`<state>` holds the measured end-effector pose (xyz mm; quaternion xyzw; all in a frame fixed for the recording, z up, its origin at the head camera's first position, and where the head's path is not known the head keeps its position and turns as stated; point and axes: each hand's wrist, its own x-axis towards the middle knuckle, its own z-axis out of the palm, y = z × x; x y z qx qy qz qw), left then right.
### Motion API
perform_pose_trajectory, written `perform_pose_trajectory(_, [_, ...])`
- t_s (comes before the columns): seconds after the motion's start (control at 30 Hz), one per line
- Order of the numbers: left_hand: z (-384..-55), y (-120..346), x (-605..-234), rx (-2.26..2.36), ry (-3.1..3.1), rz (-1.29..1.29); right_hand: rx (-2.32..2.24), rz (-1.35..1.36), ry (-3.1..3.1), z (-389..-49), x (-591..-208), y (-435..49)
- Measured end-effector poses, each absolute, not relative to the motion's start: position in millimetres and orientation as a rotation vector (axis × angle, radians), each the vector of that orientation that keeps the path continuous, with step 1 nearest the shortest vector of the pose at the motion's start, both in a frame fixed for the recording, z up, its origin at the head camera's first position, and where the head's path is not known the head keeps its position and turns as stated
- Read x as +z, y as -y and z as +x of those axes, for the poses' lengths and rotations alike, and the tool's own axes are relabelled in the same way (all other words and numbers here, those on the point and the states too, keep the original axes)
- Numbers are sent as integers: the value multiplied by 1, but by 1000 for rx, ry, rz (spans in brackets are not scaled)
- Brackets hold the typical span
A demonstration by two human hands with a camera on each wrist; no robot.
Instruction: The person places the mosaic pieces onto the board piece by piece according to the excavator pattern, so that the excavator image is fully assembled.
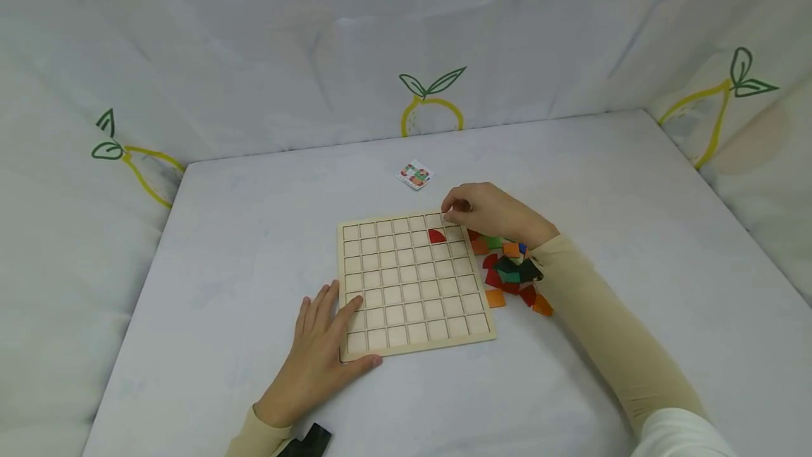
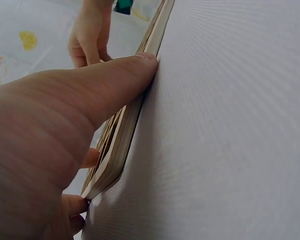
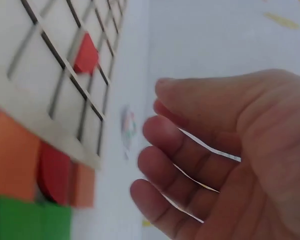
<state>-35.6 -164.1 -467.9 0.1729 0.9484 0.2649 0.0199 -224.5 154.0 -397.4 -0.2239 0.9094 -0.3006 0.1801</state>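
the right sleeve [image 1: 599, 323] partly hides coloured pieces [image 1: 510, 276] beside the board [image 1: 409, 273], card [image 1: 416, 175] beyond

Board [image 1: 390, 276]: pale wood, dark grid lines. Tile [image 1: 436, 236] on its far right: solid red. Pile [image 1: 509, 276] to the right: red, orange, bright to near-black greens, bit of blue. Far card [image 1: 416, 175]: white, red/green/orange print. Backdrop [image 1: 254, 55]: white, yellow lemons, green leaves. Sleeves [image 1: 603, 323]: beige.

Wooden grid board [image 1: 414, 293], touched at near left by the left hand [image 1: 317, 355] and overhung at far right by the right hand [image 1: 488, 209]; one red quarter-circle tile [image 1: 436, 236] is placed on it, loose coloured tiles [image 1: 509, 275] heaped at right.
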Motion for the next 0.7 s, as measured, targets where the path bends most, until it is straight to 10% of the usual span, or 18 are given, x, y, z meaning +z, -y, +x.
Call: perform_pose_trajectory(0.7, [-36, 163, -468, 799, -2932, 518, -713, -403, -2644, -240, -381, -219])
